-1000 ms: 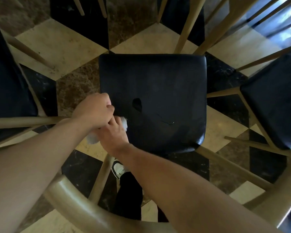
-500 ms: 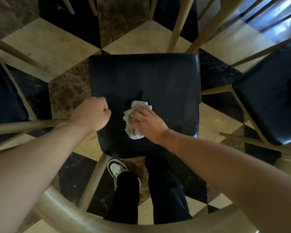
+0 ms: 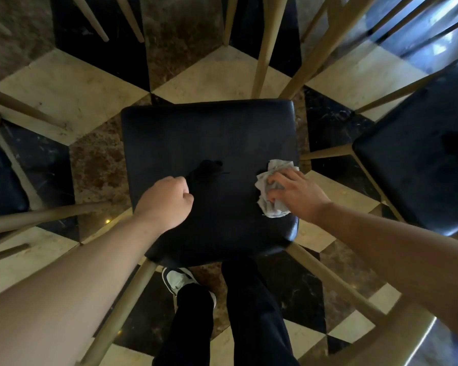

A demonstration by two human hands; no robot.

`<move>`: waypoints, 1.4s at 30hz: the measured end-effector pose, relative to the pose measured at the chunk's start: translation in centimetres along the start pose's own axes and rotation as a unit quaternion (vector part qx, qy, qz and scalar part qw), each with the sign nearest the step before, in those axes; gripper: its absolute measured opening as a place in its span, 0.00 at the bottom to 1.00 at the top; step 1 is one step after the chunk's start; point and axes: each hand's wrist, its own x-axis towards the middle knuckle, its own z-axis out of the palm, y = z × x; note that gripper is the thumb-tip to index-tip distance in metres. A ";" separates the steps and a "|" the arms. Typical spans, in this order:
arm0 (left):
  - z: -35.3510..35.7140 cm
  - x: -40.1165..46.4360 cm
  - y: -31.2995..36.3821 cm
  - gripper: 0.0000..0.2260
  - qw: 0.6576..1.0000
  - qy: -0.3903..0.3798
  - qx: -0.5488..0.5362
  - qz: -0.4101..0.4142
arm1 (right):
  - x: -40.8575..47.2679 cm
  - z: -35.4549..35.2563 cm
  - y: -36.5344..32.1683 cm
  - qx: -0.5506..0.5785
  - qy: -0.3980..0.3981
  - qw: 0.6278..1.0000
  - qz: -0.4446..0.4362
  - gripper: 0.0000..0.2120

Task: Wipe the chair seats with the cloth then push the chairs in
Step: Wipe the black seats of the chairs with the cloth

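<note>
A chair with a black padded seat [image 3: 209,143] and pale wooden legs stands right below me. My right hand [image 3: 298,192] presses a crumpled grey cloth [image 3: 271,188] flat onto the seat near its right edge, fingers spread over the cloth. My left hand [image 3: 165,202] is closed in a fist with nothing in it, resting at the seat's left front part. A dark tear or dent [image 3: 209,165] shows in the middle of the seat.
A second black-seated chair [image 3: 418,159] stands close on the right, a third [image 3: 0,180] at the left edge. Wooden legs [image 3: 267,43] rise at the top. The curved wooden backrest [image 3: 397,339] runs along the bottom. My legs and a shoe [image 3: 177,281] are below the seat.
My right hand has slid the cloth from the seat's left front, past the middle, to its right edge. The left fist moved slightly inward onto the seat.
</note>
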 end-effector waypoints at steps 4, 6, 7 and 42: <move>0.5 0.5 1.8 0.05 1.000 -0.004 -0.001 0.011 | -0.8 -0.1 3.0 -0.005 -0.028 0.998 0.055 0.21; 0.5 0.7 2.7 0.05 1.000 -0.005 0.001 0.014 | -0.9 0.2 4.4 0.028 -0.029 0.994 0.101 0.18; 0.5 0.9 3.0 0.05 1.000 -0.006 0.002 0.011 | -1.0 0.4 5.1 0.065 -0.023 0.989 0.132 0.16; -2.9 0.9 -3.6 0.04 0.998 0.045 0.005 -0.039 | 9.5 -3.4 -7.9 0.409 0.193 0.848 0.276 0.29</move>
